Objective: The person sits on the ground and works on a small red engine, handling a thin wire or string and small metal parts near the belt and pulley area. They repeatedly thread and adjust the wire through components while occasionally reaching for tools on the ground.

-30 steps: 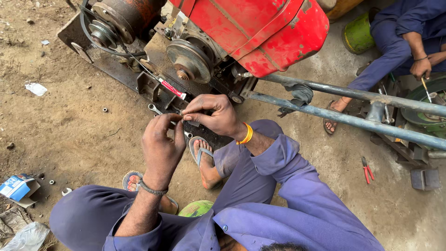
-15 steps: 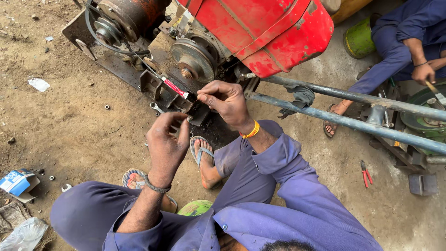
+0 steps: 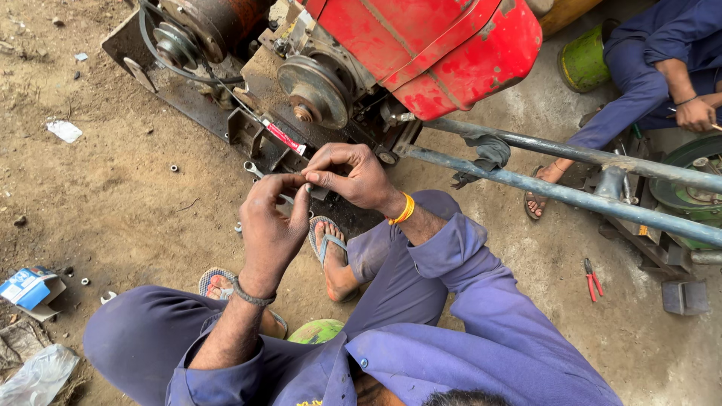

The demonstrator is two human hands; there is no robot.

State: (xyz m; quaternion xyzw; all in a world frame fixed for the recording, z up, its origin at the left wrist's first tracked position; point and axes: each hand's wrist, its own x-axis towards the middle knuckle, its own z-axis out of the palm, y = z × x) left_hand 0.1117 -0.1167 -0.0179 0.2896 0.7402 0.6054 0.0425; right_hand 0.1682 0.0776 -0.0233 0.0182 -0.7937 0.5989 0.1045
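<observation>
Metal, small and pale, the part [image 3: 307,187] sits pinched between both hands in front of the engine's grooved pulley [image 3: 314,90]; its exact kind cannot be made out at this distance. The left hand [image 3: 272,225] rises from below with thumb and forefinger closed on the part's lower side. The right hand [image 3: 353,177] comes in from the right, its fingertips [image 3: 314,179] closed on the same part, so the piece lies right at the meeting point of the two grips, above the sandalled foot [image 3: 331,252]. For a clean fit, hold one hand as the fixed anchor and let the other do the turning or seating. Keep the part square, and work over the knees: loose nuts [image 3: 174,168] already lie scattered on the dirt. A spanner [image 3: 253,171] rests just beside the left hand.
</observation>
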